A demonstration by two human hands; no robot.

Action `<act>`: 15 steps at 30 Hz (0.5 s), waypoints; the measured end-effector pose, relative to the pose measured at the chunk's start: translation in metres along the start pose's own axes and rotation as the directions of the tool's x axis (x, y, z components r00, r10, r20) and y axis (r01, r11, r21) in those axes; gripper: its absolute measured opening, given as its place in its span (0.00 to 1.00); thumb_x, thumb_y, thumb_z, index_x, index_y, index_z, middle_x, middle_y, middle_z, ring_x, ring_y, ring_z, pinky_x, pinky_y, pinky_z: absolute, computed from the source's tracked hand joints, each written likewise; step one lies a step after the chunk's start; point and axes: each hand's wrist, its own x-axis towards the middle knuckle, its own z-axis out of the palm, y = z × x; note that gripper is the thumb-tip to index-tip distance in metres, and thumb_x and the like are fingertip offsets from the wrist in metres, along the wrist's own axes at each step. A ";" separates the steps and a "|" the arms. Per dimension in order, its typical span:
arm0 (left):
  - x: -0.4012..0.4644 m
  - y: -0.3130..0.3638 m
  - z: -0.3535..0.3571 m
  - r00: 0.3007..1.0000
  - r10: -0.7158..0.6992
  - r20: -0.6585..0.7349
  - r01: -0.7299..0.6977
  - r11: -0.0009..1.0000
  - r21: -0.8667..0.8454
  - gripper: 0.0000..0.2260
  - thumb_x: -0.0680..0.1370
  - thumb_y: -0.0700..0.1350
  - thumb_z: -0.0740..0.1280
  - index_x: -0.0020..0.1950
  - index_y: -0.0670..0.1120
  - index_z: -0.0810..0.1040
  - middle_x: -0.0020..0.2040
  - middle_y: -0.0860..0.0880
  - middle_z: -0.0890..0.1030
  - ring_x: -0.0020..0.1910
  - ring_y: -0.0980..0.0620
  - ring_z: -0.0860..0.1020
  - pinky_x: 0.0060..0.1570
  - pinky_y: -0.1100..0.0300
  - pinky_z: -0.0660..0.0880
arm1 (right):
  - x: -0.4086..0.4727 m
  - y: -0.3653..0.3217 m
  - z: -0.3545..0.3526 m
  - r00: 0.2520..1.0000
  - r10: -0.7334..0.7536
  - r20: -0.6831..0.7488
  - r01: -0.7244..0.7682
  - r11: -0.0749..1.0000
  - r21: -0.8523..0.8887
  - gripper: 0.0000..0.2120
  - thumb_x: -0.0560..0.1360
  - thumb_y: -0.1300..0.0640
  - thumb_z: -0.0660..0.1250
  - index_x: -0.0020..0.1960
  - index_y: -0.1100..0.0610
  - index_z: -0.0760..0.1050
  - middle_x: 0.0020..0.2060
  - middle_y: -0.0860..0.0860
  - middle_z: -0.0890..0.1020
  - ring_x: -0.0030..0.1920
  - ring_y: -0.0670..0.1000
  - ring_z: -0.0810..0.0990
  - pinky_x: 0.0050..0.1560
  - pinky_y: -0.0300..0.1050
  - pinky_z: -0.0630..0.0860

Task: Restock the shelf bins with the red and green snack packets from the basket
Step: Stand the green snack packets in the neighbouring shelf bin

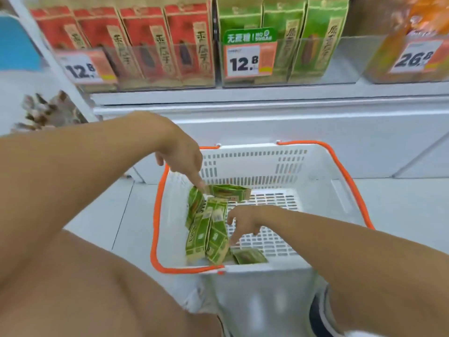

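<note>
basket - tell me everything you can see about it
The basket is white plastic with slotted walls and floor and orange handles folded down along its rim. It sits upright on the pale floor below the shelf. Green packets lie heaped at its left side; the rest shows bare floor. The left hand and right hand reach in, touching packets.

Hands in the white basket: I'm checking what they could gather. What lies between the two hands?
In the head view, a heap of green snack packets lies between the left hand and right hand, in the white orange-rimmed plastic basket.
</note>
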 end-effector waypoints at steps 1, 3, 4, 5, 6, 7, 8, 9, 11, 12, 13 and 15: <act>0.004 -0.004 0.001 0.999 0.010 -0.039 -0.010 1.000 0.021 0.34 0.74 0.67 0.65 0.75 0.51 0.66 0.60 0.54 0.74 0.62 0.49 0.75 0.67 0.48 0.72 | 0.007 -0.001 0.012 0.999 0.032 0.039 -0.035 0.996 0.087 0.37 0.71 0.44 0.77 0.72 0.58 0.69 0.65 0.54 0.75 0.55 0.57 0.80 0.49 0.51 0.83; 0.014 -0.008 0.003 1.000 0.020 -0.017 -0.020 0.999 0.046 0.34 0.75 0.67 0.64 0.76 0.52 0.65 0.68 0.52 0.72 0.65 0.48 0.73 0.69 0.47 0.70 | 0.020 -0.003 0.032 0.991 0.082 0.102 -0.106 0.960 0.260 0.32 0.71 0.42 0.76 0.65 0.61 0.73 0.56 0.54 0.80 0.51 0.56 0.82 0.49 0.50 0.83; 0.019 -0.009 0.004 1.000 0.021 0.015 -0.022 0.999 0.045 0.33 0.75 0.67 0.63 0.76 0.52 0.66 0.69 0.52 0.72 0.65 0.48 0.73 0.68 0.47 0.70 | 0.027 -0.005 0.039 0.990 0.100 0.096 -0.128 0.928 0.349 0.27 0.73 0.43 0.75 0.59 0.63 0.76 0.52 0.55 0.83 0.47 0.55 0.84 0.49 0.49 0.84; 0.022 -0.009 0.005 0.999 0.021 0.045 -0.023 0.999 0.035 0.33 0.75 0.68 0.63 0.76 0.52 0.66 0.69 0.51 0.73 0.63 0.49 0.74 0.68 0.47 0.71 | 0.032 -0.008 0.044 0.990 0.121 0.074 -0.142 0.891 0.431 0.21 0.74 0.47 0.75 0.53 0.64 0.77 0.49 0.57 0.85 0.45 0.56 0.85 0.48 0.49 0.84; 0.024 -0.009 0.004 0.998 0.023 0.059 -0.025 0.999 0.031 0.33 0.75 0.68 0.64 0.75 0.53 0.66 0.69 0.51 0.73 0.61 0.49 0.74 0.67 0.47 0.72 | 0.038 -0.010 0.047 0.990 0.135 0.046 -0.140 0.862 0.487 0.15 0.75 0.53 0.75 0.48 0.64 0.77 0.47 0.59 0.86 0.44 0.57 0.86 0.48 0.50 0.84; 0.026 -0.009 0.003 0.998 0.028 0.057 -0.030 0.999 0.039 0.33 0.75 0.68 0.64 0.75 0.53 0.66 0.69 0.51 0.73 0.59 0.49 0.74 0.67 0.47 0.72 | 0.042 -0.012 0.046 0.989 0.145 0.029 -0.139 0.850 0.509 0.10 0.75 0.58 0.74 0.44 0.64 0.76 0.44 0.61 0.86 0.46 0.59 0.86 0.49 0.50 0.84; 0.028 -0.010 0.001 0.998 0.036 0.044 -0.038 0.998 0.053 0.33 0.75 0.68 0.64 0.75 0.53 0.66 0.68 0.51 0.73 0.61 0.49 0.74 0.67 0.46 0.71 | 0.044 -0.013 0.040 0.989 0.148 0.027 -0.140 0.841 0.522 0.08 0.76 0.62 0.73 0.43 0.64 0.76 0.42 0.60 0.85 0.46 0.60 0.86 0.48 0.49 0.84; 0.029 -0.009 -0.002 0.999 0.045 0.030 -0.047 0.997 0.063 0.33 0.74 0.68 0.64 0.75 0.53 0.66 0.69 0.51 0.73 0.63 0.48 0.74 0.68 0.46 0.70 | 0.041 -0.013 0.028 0.988 0.152 0.040 -0.150 0.830 0.537 0.06 0.77 0.64 0.71 0.43 0.64 0.76 0.39 0.59 0.84 0.44 0.58 0.86 0.44 0.46 0.84; 0.026 -0.009 -0.009 0.998 0.069 0.006 -0.069 0.996 0.064 0.34 0.73 0.67 0.67 0.75 0.53 0.65 0.69 0.51 0.74 0.66 0.48 0.73 0.68 0.46 0.70 | 0.025 -0.010 -0.011 0.987 0.130 0.095 -0.161 0.811 0.562 0.06 0.78 0.67 0.68 0.54 0.65 0.75 0.37 0.57 0.83 0.38 0.53 0.85 0.35 0.40 0.82; 0.024 -0.009 -0.012 0.996 0.086 -0.008 -0.085 0.995 0.044 0.35 0.73 0.66 0.68 0.76 0.54 0.65 0.69 0.52 0.74 0.66 0.49 0.73 0.68 0.46 0.70 | 0.011 -0.007 -0.037 0.988 0.107 0.115 -0.154 0.800 0.579 0.12 0.78 0.68 0.67 0.61 0.64 0.73 0.37 0.57 0.83 0.35 0.51 0.84 0.35 0.40 0.82; 0.020 -0.009 -0.016 0.995 0.099 -0.028 -0.098 0.995 0.018 0.37 0.72 0.65 0.70 0.76 0.54 0.64 0.70 0.52 0.73 0.66 0.49 0.73 0.69 0.46 0.70 | -0.008 -0.006 -0.065 0.989 0.074 0.126 -0.135 0.786 0.603 0.15 0.79 0.69 0.65 0.65 0.61 0.72 0.37 0.57 0.83 0.33 0.49 0.83 0.36 0.39 0.82; 0.013 -0.007 -0.024 0.989 0.129 -0.076 -0.131 0.991 -0.024 0.42 0.69 0.64 0.74 0.77 0.56 0.60 0.73 0.53 0.69 0.69 0.48 0.72 0.69 0.47 0.70 | -0.051 -0.005 -0.121 0.995 0.024 0.100 -0.086 0.723 0.685 0.13 0.79 0.70 0.63 0.61 0.61 0.76 0.38 0.57 0.81 0.31 0.48 0.81 0.35 0.37 0.80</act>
